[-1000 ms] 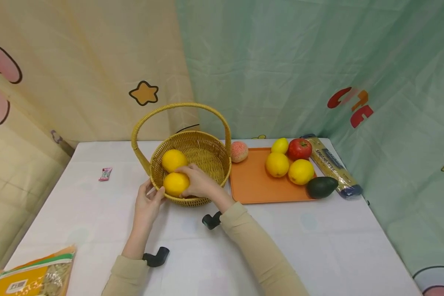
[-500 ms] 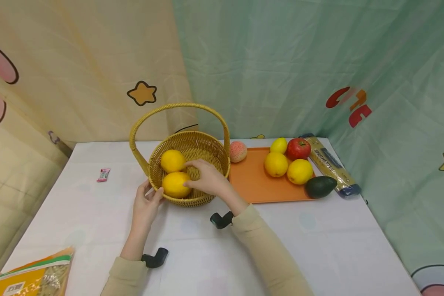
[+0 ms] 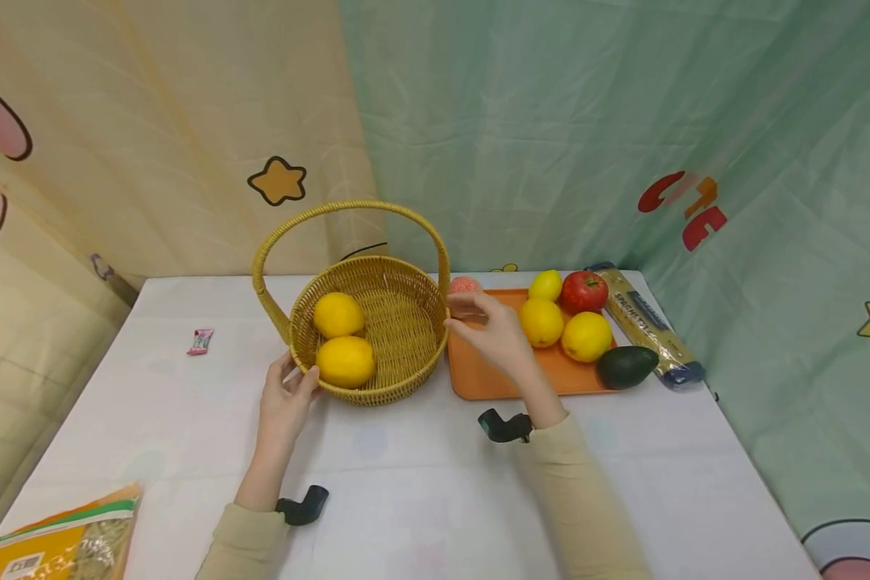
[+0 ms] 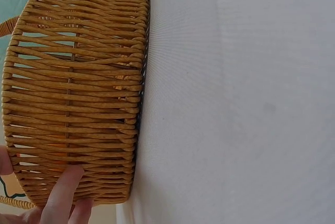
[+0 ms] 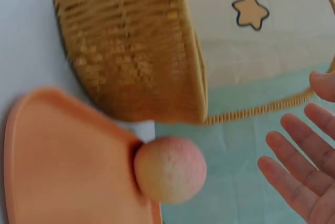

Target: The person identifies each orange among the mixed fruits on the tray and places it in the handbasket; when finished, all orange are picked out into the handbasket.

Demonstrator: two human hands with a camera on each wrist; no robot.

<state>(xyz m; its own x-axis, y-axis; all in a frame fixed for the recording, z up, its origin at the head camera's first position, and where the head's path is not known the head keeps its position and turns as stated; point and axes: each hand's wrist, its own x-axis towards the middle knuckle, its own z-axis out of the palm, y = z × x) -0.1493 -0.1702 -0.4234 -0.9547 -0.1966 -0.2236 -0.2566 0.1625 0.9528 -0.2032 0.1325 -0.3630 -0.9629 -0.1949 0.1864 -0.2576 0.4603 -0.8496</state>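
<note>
A woven basket (image 3: 384,396) with a tall arched handle stands on the table, two yellow-orange fruits (image 3: 345,362) lying inside at its left. My left hand (image 3: 284,407) grips the basket's left front rim; the left wrist view shows its fingers (image 4: 62,195) against the outer weave. To the right of the basket, my right hand (image 3: 499,334) hovers over the near-left part of the orange tray (image 3: 493,383), fingers extended and holding nothing. It partly hides a pink peach (image 3: 466,284), which the right wrist view shows whole at the tray's edge.
On the tray's right side are a red apple (image 3: 585,291), several yellow fruits (image 3: 586,337) and a dark green avocado (image 3: 627,367). A spaghetti packet (image 3: 648,322) lies beyond. A small wrapped candy (image 3: 200,341) and a plastic food bag (image 3: 65,536) lie at left.
My right hand has let go of the front yellow-orange fruit in the basket, lifted out and moved right toward the peach. My left hand keeps its grip on the rim.
</note>
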